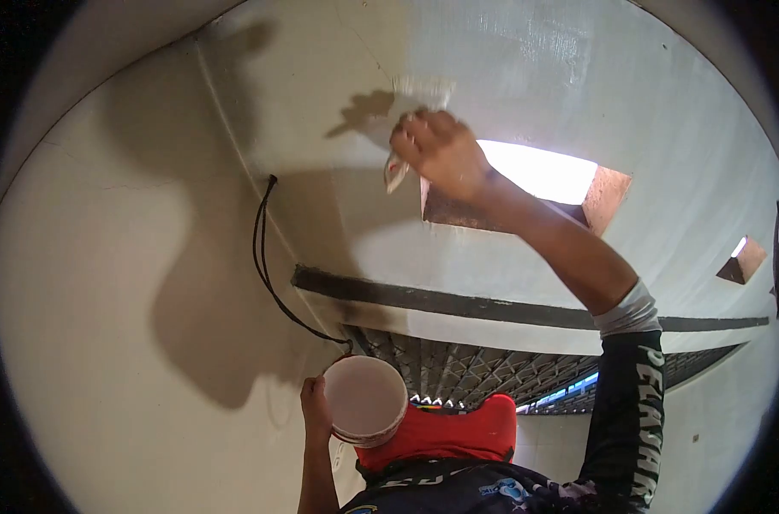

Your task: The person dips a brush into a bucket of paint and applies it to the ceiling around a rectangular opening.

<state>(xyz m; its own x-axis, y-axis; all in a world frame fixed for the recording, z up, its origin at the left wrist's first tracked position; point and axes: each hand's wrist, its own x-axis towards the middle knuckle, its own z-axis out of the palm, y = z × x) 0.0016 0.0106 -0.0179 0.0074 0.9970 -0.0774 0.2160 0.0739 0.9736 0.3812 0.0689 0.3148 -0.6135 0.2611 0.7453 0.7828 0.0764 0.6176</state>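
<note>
Pale walls meet at a corner left of a bright wall opening (535, 176), and the facing wall (526, 43) has a wet-looking sheen above it. Just left of that opening, and overlapping its edge, my right hand (441, 150) is curled tight around a paintbrush (423, 89). Its pale bristles sit above and left of the opening and seem to meet the wall, while the handle's end pokes out below my blurred fingers. Well below and left of the opening, my left hand (316, 409) is closed on the side of a white bucket (368, 439), its mouth turned toward me; how full it is, I cannot tell. Left of the opening, a black cable (266, 281) hangs by the corner and runs down to near the bucket. Beneath the opening come a dark band (492, 307) and a dark lattice grille (466, 368), with a smaller opening (742, 259) off to the right
</note>
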